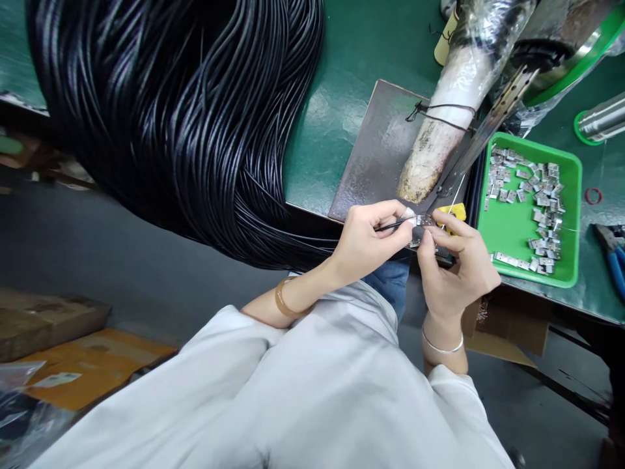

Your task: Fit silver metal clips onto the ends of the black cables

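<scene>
My left hand [374, 234] pinches a black cable [388, 227] near its end, with a white covering on a fingertip. My right hand [456, 251] is closed at the fingertips on a small silver metal connector [424, 220], which meets the cable end. Fingers hide part of the joint. Both hands are at the front edge of the bench, just below the mouth of a white hose [446, 111]. A yellow block [453, 215] is right behind the right fingers. To the left lies a big bundle of black cables [209, 130].
A green tray [508, 228] with many small metal connectors stands right of my hands. Blue-handled pliers [612, 251] and a red ring [593, 195] lie farther right. A dark plate [371, 156] lies under the hose. Cardboard boxes [43, 322] are on the lower left.
</scene>
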### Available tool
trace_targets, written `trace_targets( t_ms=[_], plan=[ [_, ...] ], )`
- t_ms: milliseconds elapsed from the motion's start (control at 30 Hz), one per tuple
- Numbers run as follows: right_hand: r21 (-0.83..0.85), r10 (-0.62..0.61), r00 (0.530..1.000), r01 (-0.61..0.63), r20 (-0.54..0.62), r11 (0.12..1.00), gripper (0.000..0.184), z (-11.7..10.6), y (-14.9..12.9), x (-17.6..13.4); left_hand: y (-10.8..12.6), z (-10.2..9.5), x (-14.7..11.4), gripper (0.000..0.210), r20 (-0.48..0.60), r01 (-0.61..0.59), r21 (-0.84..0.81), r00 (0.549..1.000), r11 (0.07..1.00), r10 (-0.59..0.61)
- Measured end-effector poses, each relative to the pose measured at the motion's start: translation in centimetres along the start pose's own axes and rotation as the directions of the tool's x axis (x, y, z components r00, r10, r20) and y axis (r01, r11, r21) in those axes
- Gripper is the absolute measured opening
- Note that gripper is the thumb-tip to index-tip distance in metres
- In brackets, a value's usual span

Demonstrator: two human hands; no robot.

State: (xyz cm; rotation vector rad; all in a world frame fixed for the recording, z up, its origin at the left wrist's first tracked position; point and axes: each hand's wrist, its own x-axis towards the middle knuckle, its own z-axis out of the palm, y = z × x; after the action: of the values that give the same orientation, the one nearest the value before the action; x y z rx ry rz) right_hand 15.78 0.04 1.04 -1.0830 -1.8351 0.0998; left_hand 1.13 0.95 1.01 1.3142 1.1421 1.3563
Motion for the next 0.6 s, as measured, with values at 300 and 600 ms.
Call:
trace_targets(
  t_ms=[300,600],
  plan=[
    [-0.06,-0.04,0.999,0.042,0.021,0.997,0.014,-0.2,-0.2,-0.4,-0.5,-0.5,-0.3,0.014,0.055,0.06,0.029,0.997,0.998,-0.062],
    [0.156,0.083,0.991,-0.066,-0.108,0.986,0.022,-1.8,0.9,-1.2,0.5,-2.5,-1.0,0.014,0.316,-0.025,0.192,0.948,0.981,-0.038]
  ],
)
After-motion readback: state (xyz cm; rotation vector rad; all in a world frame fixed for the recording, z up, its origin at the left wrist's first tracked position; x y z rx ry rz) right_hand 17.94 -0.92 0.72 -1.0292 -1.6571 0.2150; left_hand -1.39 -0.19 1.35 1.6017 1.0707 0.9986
